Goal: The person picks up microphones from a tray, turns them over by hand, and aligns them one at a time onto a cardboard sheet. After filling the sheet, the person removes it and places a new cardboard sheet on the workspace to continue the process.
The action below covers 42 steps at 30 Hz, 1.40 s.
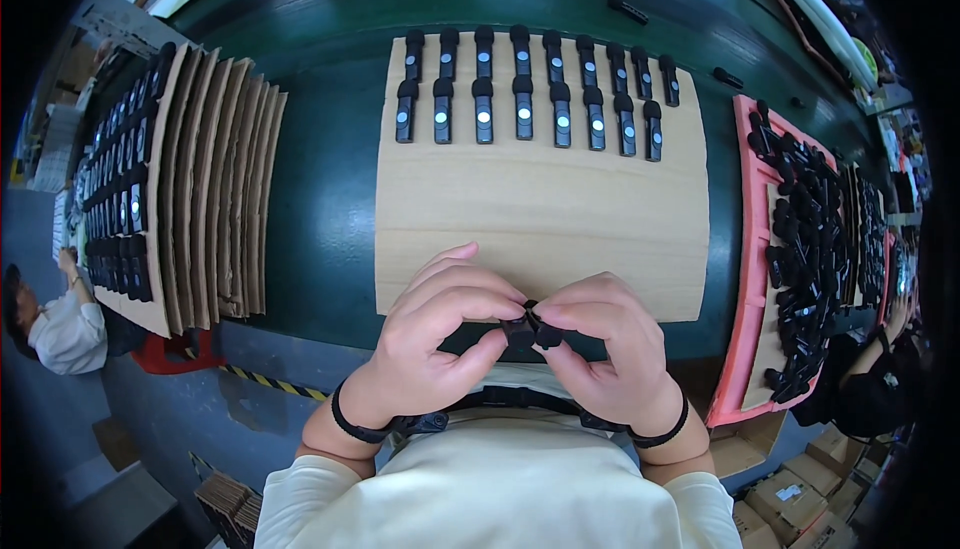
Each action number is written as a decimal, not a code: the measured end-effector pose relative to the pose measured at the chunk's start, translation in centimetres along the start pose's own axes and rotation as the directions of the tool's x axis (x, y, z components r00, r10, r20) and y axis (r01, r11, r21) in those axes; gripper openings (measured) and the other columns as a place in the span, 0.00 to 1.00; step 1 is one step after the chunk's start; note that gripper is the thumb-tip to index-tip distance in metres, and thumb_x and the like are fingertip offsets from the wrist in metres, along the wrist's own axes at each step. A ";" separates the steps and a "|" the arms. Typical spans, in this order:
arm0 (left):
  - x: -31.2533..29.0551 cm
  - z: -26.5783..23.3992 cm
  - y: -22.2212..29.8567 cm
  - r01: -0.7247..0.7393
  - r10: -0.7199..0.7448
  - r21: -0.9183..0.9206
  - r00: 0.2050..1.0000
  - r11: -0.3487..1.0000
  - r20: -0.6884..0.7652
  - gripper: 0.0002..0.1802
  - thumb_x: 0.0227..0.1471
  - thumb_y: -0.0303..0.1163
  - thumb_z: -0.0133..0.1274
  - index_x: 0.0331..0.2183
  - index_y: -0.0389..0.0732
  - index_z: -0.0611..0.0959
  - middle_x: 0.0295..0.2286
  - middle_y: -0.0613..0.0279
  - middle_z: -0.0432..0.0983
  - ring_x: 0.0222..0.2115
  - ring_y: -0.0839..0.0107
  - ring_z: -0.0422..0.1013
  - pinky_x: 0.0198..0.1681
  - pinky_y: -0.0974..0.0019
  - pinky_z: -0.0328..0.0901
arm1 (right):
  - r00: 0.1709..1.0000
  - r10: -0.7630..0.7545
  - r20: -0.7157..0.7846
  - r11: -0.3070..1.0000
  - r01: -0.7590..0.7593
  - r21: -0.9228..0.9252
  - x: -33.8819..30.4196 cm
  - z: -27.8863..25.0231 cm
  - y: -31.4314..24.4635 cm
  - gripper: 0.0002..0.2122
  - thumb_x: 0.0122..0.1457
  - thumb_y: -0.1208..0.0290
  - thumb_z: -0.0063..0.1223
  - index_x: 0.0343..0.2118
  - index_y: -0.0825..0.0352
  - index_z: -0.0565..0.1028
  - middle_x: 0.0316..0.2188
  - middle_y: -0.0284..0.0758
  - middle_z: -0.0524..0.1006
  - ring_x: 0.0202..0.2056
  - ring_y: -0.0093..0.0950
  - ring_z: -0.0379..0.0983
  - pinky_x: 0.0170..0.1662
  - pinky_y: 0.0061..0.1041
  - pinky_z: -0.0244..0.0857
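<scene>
Close to my body, my left hand [435, 327] and my right hand [618, 337] meet, each pinching a small black microphone [522, 331] between thumb and fingertips. The fingers cover much of it, so its exact parts are hard to tell. Just beyond lies a flat cardboard sheet [540, 204] on the green table. Two rows of small clip-on microphones [484, 121] with black foam tops and pale round spots stand across its far half. The sheet's near half is bare cardboard, and my left fingers hover over its front edge.
At left stands a stack of cardboard sheets [215, 179] carrying more microphones [135, 204]. A pink tray [728, 369] heaped with black microphones [805, 259] sits at right. Loose black pieces [628, 11] lie on the far green table [325, 149]. Other people [62, 334] work at both sides.
</scene>
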<state>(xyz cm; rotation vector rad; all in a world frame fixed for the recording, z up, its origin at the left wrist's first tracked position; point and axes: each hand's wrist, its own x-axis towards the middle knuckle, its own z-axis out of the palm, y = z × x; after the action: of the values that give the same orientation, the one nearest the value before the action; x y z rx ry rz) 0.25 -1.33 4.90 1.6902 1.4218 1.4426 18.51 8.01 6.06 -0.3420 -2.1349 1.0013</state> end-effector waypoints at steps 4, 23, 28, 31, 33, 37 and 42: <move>-0.1 -0.9 -0.1 -0.050 0.051 0.063 0.999 0.997 -0.012 0.16 0.38 0.19 0.60 0.35 0.40 0.82 0.33 0.60 0.79 0.35 0.63 0.75 0.56 0.47 0.61 | 1.000 -0.025 0.015 0.999 0.026 -0.027 0.8 0.7 -0.2 0.18 0.43 0.86 0.63 0.39 0.70 0.74 0.32 0.40 0.78 0.31 0.35 0.75 0.32 0.28 0.69; 1.6 -7.5 -5.0 -0.175 0.236 0.672 0.972 0.720 0.000 0.12 0.38 0.23 0.61 0.31 0.42 0.81 0.37 0.61 0.78 0.39 0.61 0.73 0.50 0.53 0.65 | 0.933 -0.109 0.344 0.866 0.259 -0.427 8.6 3.7 3.2 0.11 0.45 0.81 0.61 0.33 0.69 0.72 0.40 0.41 0.76 0.37 0.37 0.74 0.39 0.33 0.70; 0.8 -7.2 -5.5 -0.124 0.113 0.605 0.992 0.786 0.057 0.11 0.39 0.21 0.61 0.30 0.42 0.81 0.40 0.61 0.76 0.41 0.58 0.72 0.50 0.53 0.65 | 0.886 -0.067 0.460 0.826 0.308 -0.472 7.8 4.7 3.6 0.11 0.46 0.78 0.61 0.34 0.67 0.74 0.41 0.40 0.74 0.38 0.36 0.73 0.39 0.32 0.70; 0.8 -7.4 -5.9 -0.102 0.077 0.573 0.995 0.813 0.068 0.11 0.39 0.20 0.60 0.30 0.43 0.81 0.41 0.59 0.74 0.42 0.57 0.71 0.50 0.53 0.65 | 0.873 -0.046 0.485 0.807 0.319 -0.497 7.8 5.0 3.6 0.11 0.47 0.76 0.60 0.36 0.66 0.75 0.41 0.39 0.73 0.39 0.36 0.72 0.39 0.32 0.70; 0.9 -7.3 -6.3 -0.085 0.068 0.551 0.996 0.830 0.051 0.11 0.39 0.20 0.60 0.30 0.42 0.81 0.41 0.58 0.74 0.41 0.55 0.71 0.49 0.53 0.66 | 0.867 -0.035 0.498 0.797 0.325 -0.510 8.0 5.2 3.7 0.11 0.47 0.76 0.60 0.36 0.66 0.75 0.40 0.38 0.73 0.39 0.36 0.72 0.39 0.31 0.69; 1.1 -7.1 -7.0 -0.076 0.085 0.545 0.996 0.835 0.008 0.11 0.39 0.20 0.60 0.30 0.41 0.81 0.41 0.57 0.73 0.41 0.54 0.71 0.47 0.54 0.66 | 0.870 -0.024 0.493 0.782 0.324 -0.533 8.5 5.3 4.2 0.12 0.48 0.75 0.59 0.38 0.65 0.76 0.41 0.38 0.73 0.39 0.34 0.72 0.38 0.30 0.69; 1.2 -6.8 -7.9 -0.046 0.089 0.517 0.994 0.855 -0.057 0.13 0.37 0.18 0.61 0.31 0.40 0.80 0.40 0.55 0.73 0.41 0.54 0.71 0.45 0.55 0.67 | 0.887 0.008 0.461 0.771 0.289 -0.568 8.6 5.5 4.8 0.13 0.46 0.75 0.61 0.38 0.65 0.76 0.41 0.38 0.72 0.39 0.34 0.72 0.38 0.30 0.69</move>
<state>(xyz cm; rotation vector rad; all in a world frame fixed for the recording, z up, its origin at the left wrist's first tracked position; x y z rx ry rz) -9.17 0.73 0.72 2.0319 1.9422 1.2397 8.24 12.52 4.59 -0.2673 -2.8428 0.2420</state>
